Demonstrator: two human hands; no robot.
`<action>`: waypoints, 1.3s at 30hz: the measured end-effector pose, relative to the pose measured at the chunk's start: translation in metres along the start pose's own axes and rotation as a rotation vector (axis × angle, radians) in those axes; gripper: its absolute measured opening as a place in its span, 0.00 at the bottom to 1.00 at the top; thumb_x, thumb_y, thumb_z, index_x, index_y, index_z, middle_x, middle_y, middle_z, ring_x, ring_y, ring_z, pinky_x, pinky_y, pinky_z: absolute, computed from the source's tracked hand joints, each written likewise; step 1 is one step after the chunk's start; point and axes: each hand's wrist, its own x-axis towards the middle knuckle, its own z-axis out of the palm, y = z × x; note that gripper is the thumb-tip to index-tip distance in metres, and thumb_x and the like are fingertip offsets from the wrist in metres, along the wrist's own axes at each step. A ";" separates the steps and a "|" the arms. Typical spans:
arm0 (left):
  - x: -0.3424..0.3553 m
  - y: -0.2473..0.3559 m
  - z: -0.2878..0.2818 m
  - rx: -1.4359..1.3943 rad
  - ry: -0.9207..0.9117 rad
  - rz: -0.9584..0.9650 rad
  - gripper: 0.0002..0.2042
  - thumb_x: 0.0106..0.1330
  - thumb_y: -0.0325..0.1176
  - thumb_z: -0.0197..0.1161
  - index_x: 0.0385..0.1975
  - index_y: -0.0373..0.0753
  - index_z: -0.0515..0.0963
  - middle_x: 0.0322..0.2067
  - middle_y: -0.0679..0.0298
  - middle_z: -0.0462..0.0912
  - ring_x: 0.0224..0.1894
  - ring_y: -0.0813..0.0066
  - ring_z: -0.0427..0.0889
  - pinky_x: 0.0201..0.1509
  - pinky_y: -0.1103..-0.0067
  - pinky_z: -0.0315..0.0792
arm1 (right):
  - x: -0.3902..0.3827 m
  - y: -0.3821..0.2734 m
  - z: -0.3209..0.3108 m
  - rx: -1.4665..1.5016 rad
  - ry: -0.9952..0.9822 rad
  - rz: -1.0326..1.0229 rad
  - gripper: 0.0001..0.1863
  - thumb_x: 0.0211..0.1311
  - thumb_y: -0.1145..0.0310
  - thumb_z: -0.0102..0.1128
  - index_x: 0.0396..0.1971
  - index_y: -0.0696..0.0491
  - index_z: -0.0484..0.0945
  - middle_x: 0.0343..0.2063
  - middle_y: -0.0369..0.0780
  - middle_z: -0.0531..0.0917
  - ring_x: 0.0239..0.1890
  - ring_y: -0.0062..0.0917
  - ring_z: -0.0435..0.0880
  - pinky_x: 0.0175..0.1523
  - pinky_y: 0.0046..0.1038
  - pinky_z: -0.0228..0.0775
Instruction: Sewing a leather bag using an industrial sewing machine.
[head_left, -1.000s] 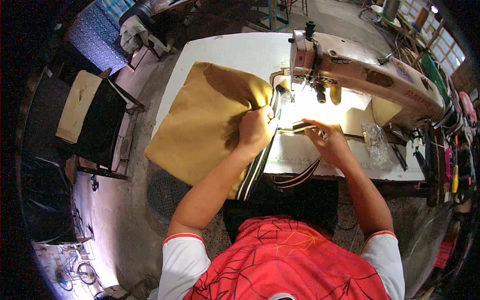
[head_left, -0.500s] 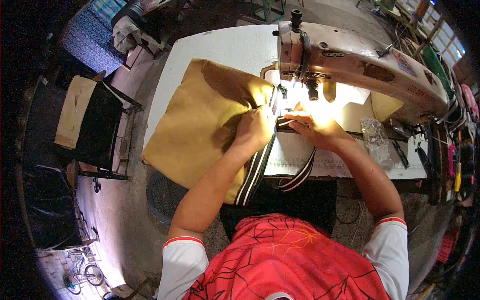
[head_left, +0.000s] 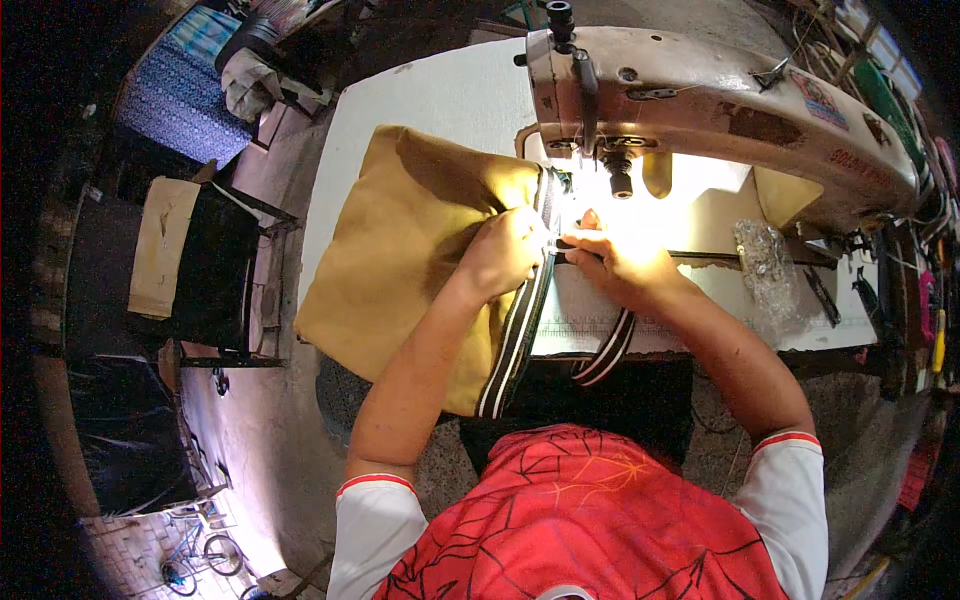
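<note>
"Gripping the khaki cloth (head_left: 400,230), is that what the left hand (head_left: 500,257) is doing?"

"Yes. Its fingers are curled tightly into a loose fist, closed on the cloth just beside the black-and-white striped band (head_left: 516,335) along the right edge."

"And the right hand (head_left: 625,262)?"

"It faces the left one across that band, the two nearly meeting. Thumb and fingers are drawn together on a bit of striped strap (head_left: 606,348); a loose length of it loops down below the wrist, past the front edge of the white table (head_left: 430,90). Lamp glare washes out the finer detail of the pinch."

"Where does the cloth lie?"

"On the table, left of the sewing machine (head_left: 700,95), its lower corner hanging over the front. The band's upper end comes near the needle area, but whether they touch cannot be told through the glare."

"Anything to the right?"

"A crumpled clear plastic bag (head_left: 768,268) near the right forearm, and a slim dark tool (head_left: 821,296) just beyond it."
</note>
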 end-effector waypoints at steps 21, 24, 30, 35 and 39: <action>-0.011 0.024 0.007 0.347 0.258 -0.057 0.09 0.67 0.33 0.52 0.33 0.32 0.72 0.31 0.44 0.79 0.35 0.43 0.78 0.39 0.61 0.71 | -0.004 -0.009 -0.006 -0.209 -0.063 -0.120 0.16 0.60 0.64 0.59 0.49 0.44 0.81 0.32 0.42 0.79 0.37 0.37 0.80 0.39 0.38 0.73; -0.008 0.022 0.007 0.345 0.251 -0.025 0.09 0.67 0.33 0.52 0.33 0.32 0.72 0.32 0.44 0.79 0.37 0.43 0.78 0.41 0.60 0.72 | -0.005 -0.006 -0.006 -0.156 -0.022 -0.136 0.18 0.59 0.63 0.62 0.50 0.43 0.81 0.35 0.44 0.78 0.34 0.38 0.79 0.39 0.36 0.73; -0.005 0.006 -0.009 -0.003 0.117 -0.102 0.09 0.66 0.32 0.54 0.32 0.31 0.71 0.30 0.49 0.79 0.35 0.52 0.79 0.40 0.66 0.72 | -0.001 -0.011 -0.003 0.023 -0.011 0.032 0.17 0.62 0.63 0.61 0.51 0.48 0.81 0.35 0.43 0.79 0.37 0.37 0.81 0.42 0.34 0.73; -0.001 -0.006 -0.009 -0.083 0.054 -0.102 0.09 0.71 0.35 0.53 0.31 0.38 0.71 0.24 0.69 0.74 0.23 0.84 0.71 0.27 0.84 0.68 | -0.002 -0.008 0.003 0.083 0.046 0.033 0.16 0.64 0.61 0.60 0.49 0.49 0.81 0.36 0.43 0.80 0.36 0.37 0.82 0.43 0.34 0.74; -0.001 0.002 -0.012 -0.159 0.024 -0.189 0.10 0.69 0.36 0.52 0.31 0.36 0.72 0.24 0.64 0.77 0.25 0.78 0.75 0.30 0.79 0.71 | -0.003 -0.021 -0.005 0.055 0.008 0.112 0.15 0.64 0.62 0.60 0.49 0.49 0.80 0.39 0.42 0.80 0.35 0.38 0.83 0.41 0.35 0.75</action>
